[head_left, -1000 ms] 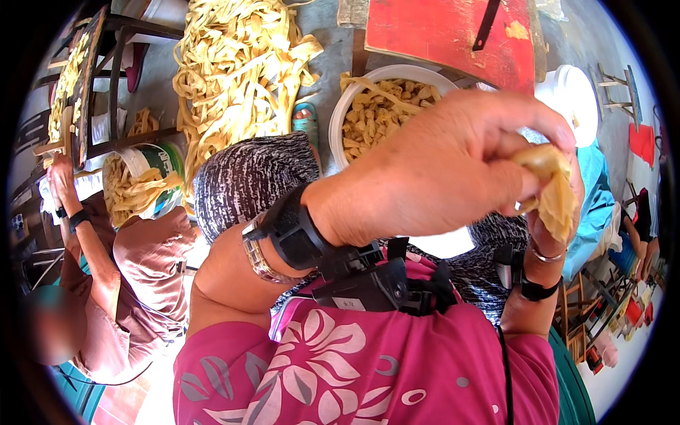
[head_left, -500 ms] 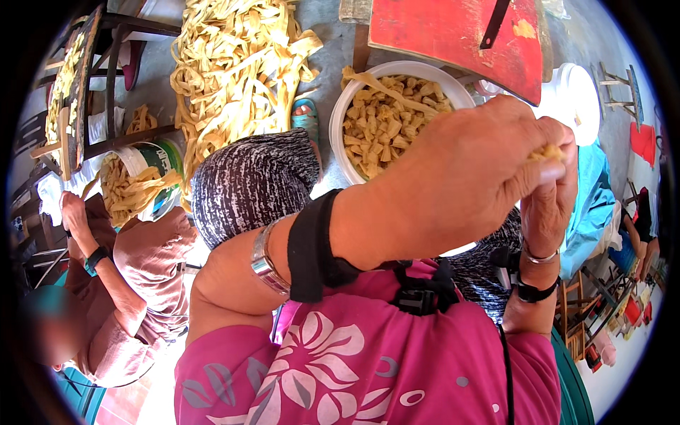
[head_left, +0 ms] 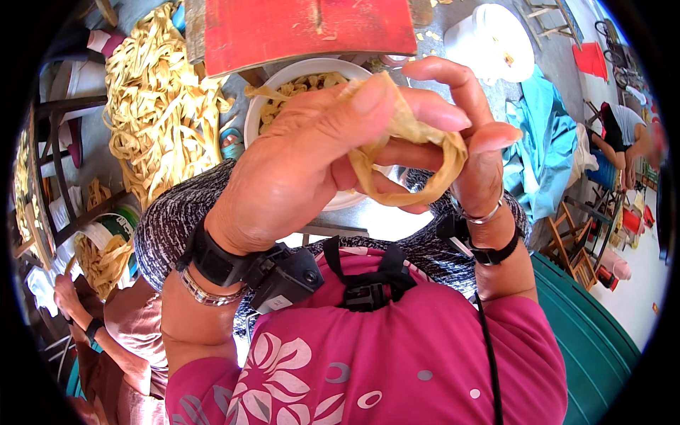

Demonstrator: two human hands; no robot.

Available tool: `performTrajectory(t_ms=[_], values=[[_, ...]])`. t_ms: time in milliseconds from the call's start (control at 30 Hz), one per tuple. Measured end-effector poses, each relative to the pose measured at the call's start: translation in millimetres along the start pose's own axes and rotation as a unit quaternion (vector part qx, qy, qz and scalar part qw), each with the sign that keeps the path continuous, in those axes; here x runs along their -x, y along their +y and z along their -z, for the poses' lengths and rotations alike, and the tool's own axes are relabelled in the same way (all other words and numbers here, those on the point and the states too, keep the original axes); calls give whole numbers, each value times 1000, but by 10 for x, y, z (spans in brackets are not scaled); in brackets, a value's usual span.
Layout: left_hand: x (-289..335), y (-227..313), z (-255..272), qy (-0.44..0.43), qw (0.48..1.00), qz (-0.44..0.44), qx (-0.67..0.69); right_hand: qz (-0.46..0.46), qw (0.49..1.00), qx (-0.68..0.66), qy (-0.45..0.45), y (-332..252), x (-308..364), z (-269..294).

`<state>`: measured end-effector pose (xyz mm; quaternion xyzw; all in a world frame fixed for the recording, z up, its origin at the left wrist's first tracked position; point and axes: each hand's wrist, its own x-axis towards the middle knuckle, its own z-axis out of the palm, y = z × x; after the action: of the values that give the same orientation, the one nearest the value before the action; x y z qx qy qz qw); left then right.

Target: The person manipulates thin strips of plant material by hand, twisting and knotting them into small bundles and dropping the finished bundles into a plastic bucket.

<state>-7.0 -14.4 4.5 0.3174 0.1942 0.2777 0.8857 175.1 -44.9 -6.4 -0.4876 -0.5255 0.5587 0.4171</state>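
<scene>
Yellow strip (head_left: 455,164) curls in a loop between a person's left hand (head_left: 283,163) and right hand (head_left: 482,166). From left, a heap of similar strips (head_left: 163,113) lies beyond the left hand; a white tub (head_left: 297,69) of cut pieces sits behind that hand, which pinches the strip; the right hand, fingers curved and parted, borders the loop, contact unclear, with blue sheeting (head_left: 542,142) to its right.

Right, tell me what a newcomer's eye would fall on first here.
First, near the centre, the looped yellow strip in the left hand, close to the right hand. Then the bright red board at the top edge, with a heap of yellow strips to its left. A crumpled blue sheet also stands out on the right.
</scene>
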Motion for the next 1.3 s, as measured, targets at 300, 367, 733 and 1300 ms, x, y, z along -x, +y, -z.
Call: performTrajectory(t_ms=[300, 367, 733, 1300], values=[[31, 3, 122, 2, 996, -65, 54, 30, 987, 107, 112, 80, 43, 237], [54, 66, 144, 17, 992, -99, 71, 32, 987, 91, 128, 163, 82, 447], [6, -13, 119, 55, 990, -78, -101, -30, 995, -10, -97, -61, 38, -14], [67, 143, -17, 213, 939, -62, -264, 105, 973, 203, -42, -57, 31, 39]])
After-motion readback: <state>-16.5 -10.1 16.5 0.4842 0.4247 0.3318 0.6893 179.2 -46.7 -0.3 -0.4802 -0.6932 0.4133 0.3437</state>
